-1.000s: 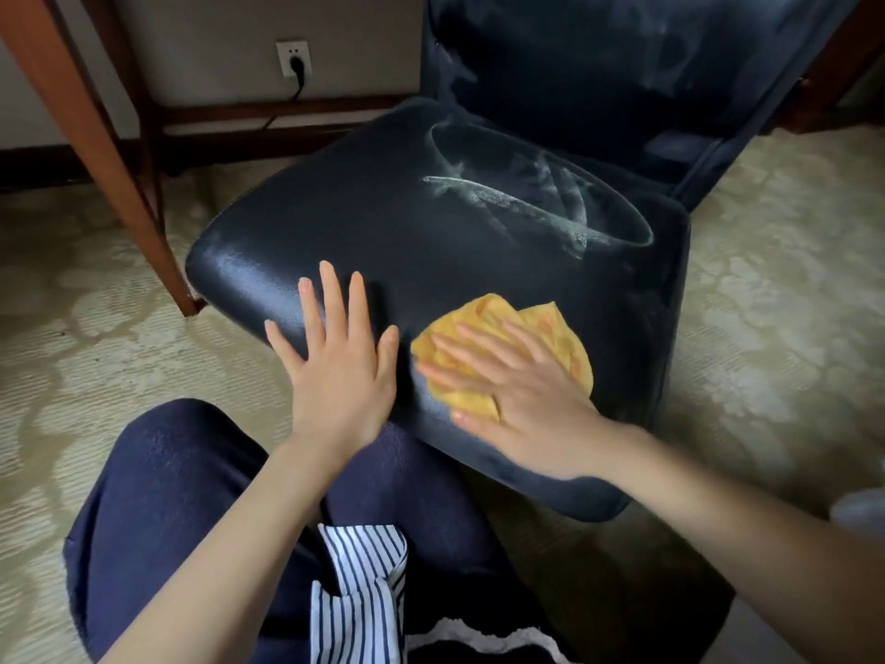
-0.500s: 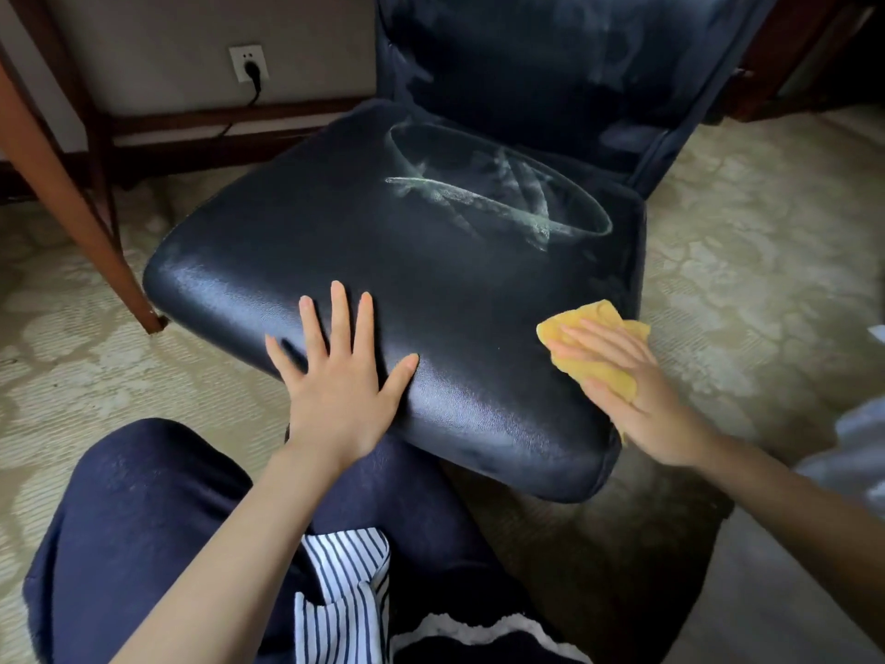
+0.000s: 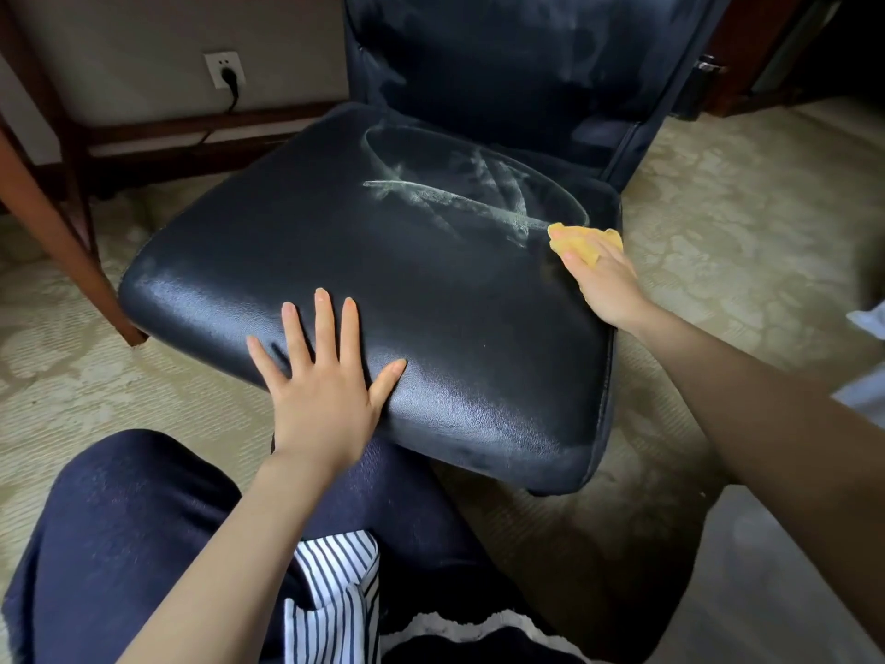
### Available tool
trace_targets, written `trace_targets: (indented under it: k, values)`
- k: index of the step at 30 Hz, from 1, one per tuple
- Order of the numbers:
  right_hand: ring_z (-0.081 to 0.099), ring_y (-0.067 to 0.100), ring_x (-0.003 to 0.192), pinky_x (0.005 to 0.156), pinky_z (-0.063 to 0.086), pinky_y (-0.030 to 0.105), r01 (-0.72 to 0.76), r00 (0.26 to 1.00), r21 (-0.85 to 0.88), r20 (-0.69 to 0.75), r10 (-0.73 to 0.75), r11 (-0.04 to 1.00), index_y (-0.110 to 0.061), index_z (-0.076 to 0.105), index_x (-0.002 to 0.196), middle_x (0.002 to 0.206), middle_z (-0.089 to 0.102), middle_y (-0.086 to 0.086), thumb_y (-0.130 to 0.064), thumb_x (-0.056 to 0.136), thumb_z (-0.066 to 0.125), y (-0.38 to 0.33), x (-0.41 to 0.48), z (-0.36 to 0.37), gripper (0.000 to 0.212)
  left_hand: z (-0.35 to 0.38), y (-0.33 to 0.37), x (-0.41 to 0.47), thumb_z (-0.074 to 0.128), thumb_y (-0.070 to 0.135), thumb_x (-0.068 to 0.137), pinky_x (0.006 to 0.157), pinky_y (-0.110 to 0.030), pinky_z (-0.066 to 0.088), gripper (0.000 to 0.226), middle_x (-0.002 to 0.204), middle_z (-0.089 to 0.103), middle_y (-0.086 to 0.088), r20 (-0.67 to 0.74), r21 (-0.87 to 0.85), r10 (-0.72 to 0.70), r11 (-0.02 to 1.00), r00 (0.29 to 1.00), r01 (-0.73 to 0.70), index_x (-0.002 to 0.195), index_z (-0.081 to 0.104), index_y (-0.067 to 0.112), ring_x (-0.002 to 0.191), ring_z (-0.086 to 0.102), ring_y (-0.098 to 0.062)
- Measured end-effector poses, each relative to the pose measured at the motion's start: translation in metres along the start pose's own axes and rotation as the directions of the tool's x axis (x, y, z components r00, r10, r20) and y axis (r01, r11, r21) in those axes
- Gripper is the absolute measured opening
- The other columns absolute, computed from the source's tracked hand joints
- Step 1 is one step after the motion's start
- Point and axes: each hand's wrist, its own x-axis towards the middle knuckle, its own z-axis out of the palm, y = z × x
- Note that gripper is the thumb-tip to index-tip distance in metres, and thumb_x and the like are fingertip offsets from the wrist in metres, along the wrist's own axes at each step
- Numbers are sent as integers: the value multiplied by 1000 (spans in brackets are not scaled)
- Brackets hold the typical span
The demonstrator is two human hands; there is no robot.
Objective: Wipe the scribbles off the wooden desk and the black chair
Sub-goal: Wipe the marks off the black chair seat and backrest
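The black chair's seat (image 3: 297, 261) fills the middle of the view, its backrest (image 3: 503, 55) rising behind. White chalky scribbles (image 3: 459, 194) cross the rear half of the seat. My left hand (image 3: 321, 385) lies flat on the seat's front edge, fingers spread, holding nothing. My right hand (image 3: 603, 285) presses a yellow cloth (image 3: 577, 239) onto the seat near its right edge, right beside the scribbles' right end. Smudged pale marks also show on the backrest.
A wooden desk leg (image 3: 62, 232) slants down at the left, with a crossbar and a wall socket (image 3: 224, 69) with a plugged cable behind. Patterned beige carpet (image 3: 742, 208) surrounds the chair. My knee in dark trousers (image 3: 124, 534) is below the seat.
My right hand has slid the yellow cloth from the seat's front middle to the right edge and then back toward the scribbles. My left hand has stayed flat on the front edge.
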Motion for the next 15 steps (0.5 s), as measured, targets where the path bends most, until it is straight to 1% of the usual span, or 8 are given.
trace_targets:
  k: [2,3,5,7,10,11,13,15]
  values:
    - [24,-10,114,109,32,40,-9,1000,36,-28,10,999,-40,50,131,129,42,-31,-43,99,38,-3,-5,3,34,-1,-1,0,14,65,87,99,-74,17,85,152,28,-19,13,14,7,1000,1000,-7,145,33,5,137,24,-48]
    - [24,-13,112,105,37,44,-5,999,51,-33,7,999,-42,51,129,123,40,-38,-44,98,39,-3,-8,4,33,-2,-2,1,9,67,85,102,-73,12,88,155,22,-17,24,21,2,1000,1000,-2,147,27,7,140,18,-47]
    - [28,-6,117,102,40,45,19,999,40,-43,-18,999,-49,50,126,120,40,-42,-48,96,37,-5,-17,5,33,-4,-7,4,-4,71,78,106,-67,0,94,159,5,-11,34,31,-16,999,999,15,151,10,14,144,1,-41]
    - [32,3,120,106,34,41,74,996,16,-51,-73,997,-49,50,126,126,44,-34,-52,91,32,-8,-28,6,40,-6,-13,5,-8,73,73,108,-64,-6,96,159,-4,-7,15,-5,-26,1000,1000,26,152,1,19,144,-9,-37]
    - [36,10,129,112,25,43,164,985,41,-70,-161,986,-43,49,130,136,46,-22,-51,88,32,-16,-51,9,46,-7,-19,5,-3,73,75,109,-63,-6,92,159,-8,-6,-12,-86,-35,996,999,33,152,-1,22,144,-13,-34]
    - [35,10,133,114,22,44,185,980,57,-80,-180,981,-43,46,130,137,44,-22,-49,88,33,-20,-60,10,44,-7,-20,3,0,72,77,109,-63,-5,89,159,-8,-6,-22,-110,-35,993,999,32,152,0,23,144,-13,-33]
    - [30,3,134,115,18,45,258,963,64,-97,-251,964,-43,40,130,136,39,-26,-45,90,35,-28,-76,14,40,-7,-23,1,4,70,81,109,-64,-5,86,159,-10,-6,-40,-154,-42,987,998,36,152,3,22,145,-13,-32]
    - [29,0,135,115,17,46,328,942,32,-87,-325,944,-43,39,131,139,40,-22,-41,93,36,-37,-90,18,38,-8,-25,-3,6,70,81,109,-63,-5,86,158,-14,-5,-39,-194,-66,979,997,57,152,3,21,144,-16,-30]
